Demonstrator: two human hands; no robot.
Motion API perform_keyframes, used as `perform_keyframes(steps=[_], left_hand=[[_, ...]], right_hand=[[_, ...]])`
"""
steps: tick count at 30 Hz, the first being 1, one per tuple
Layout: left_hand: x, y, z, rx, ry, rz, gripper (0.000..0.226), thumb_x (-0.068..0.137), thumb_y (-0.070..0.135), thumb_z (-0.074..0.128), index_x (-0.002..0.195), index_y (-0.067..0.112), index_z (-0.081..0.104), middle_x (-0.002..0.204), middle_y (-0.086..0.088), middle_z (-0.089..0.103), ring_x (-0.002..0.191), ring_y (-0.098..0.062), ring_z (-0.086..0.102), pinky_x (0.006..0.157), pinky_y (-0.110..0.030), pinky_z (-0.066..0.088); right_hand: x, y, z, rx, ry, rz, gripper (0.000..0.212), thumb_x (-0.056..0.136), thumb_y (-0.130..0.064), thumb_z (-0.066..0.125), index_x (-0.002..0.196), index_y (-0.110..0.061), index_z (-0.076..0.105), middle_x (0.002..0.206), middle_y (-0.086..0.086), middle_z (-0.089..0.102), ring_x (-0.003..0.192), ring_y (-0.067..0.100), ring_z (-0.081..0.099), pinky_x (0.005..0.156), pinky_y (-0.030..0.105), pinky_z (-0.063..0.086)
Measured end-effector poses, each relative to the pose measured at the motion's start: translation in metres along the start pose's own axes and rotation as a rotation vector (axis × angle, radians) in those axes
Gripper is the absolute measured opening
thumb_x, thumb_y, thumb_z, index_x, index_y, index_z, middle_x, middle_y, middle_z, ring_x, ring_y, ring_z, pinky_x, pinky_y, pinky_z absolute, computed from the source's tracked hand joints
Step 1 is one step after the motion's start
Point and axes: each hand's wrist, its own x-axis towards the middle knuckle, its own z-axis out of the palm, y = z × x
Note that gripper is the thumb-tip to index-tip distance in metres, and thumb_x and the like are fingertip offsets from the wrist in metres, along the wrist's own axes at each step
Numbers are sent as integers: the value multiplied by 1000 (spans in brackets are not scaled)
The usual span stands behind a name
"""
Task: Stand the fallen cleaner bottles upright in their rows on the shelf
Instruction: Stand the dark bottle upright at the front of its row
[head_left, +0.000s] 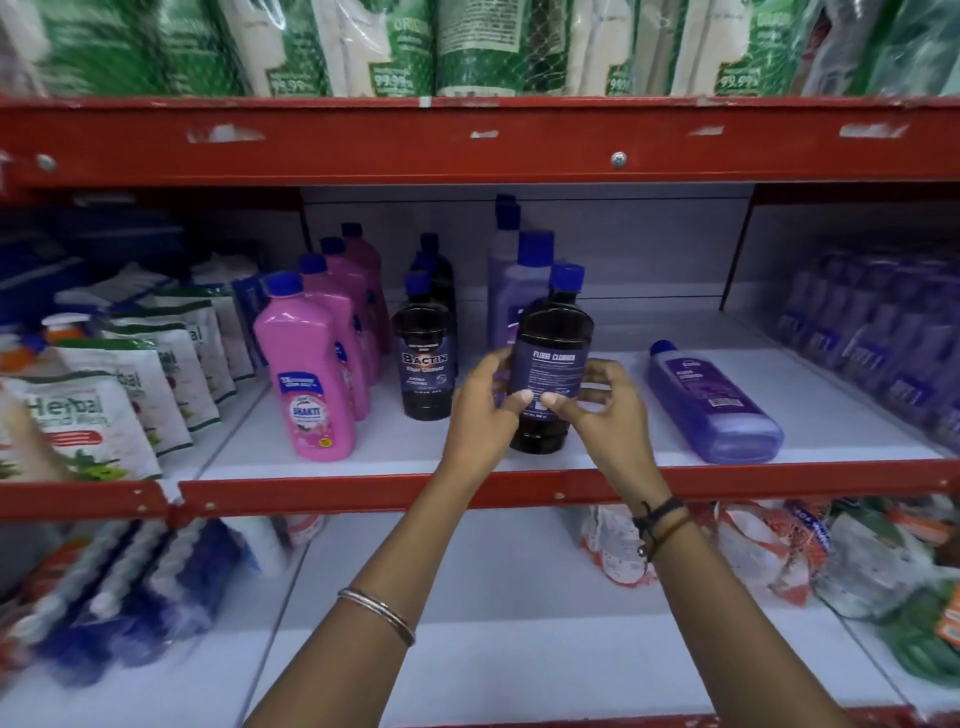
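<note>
Both your left hand (480, 410) and right hand (605, 410) grip the upright dark plastic floor-cleaner bottle (550, 364); at three o'clock, a purple plastic bottle (714, 405) lies flat on the white shelf (597, 452).

White middle shelf (597, 457) with a red front lip, stocked with cleaners.

Standing on it: a row of pink bottles (311, 364), a row of dark Bactin bottles (423, 358), lilac bottles (519, 280) behind. One purple bottle (714, 402) lies flat on its side, right of centre. Herbal pouches (104, 415) crowd the left; blurred purple packs (878, 332) the right.
</note>
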Motion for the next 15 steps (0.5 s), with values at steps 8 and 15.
perform_keyframes(steps=[8, 15], left_hand=[[-7, -32, -73, 53, 211, 20, 49, 78, -8, 55, 123, 12, 52, 109, 2, 62, 95, -12, 61, 86, -19, 50], [-14, -54, -96, 26, 195, -9, 45, 82, -6, 54, 123, 10, 50, 114, -1, 59, 98, -10, 59, 80, -6, 47]], right_hand=[[-7, -8, 90, 2, -117, -28, 49, 69, -14, 79, 112, -10, 54, 104, 0, 61, 83, -1, 56, 68, 6, 48], [-14, 7, 124, -21, -125, -11, 51, 72, -11, 76, 116, -8, 51, 113, 7, 59, 92, 11, 57, 68, -2, 40]])
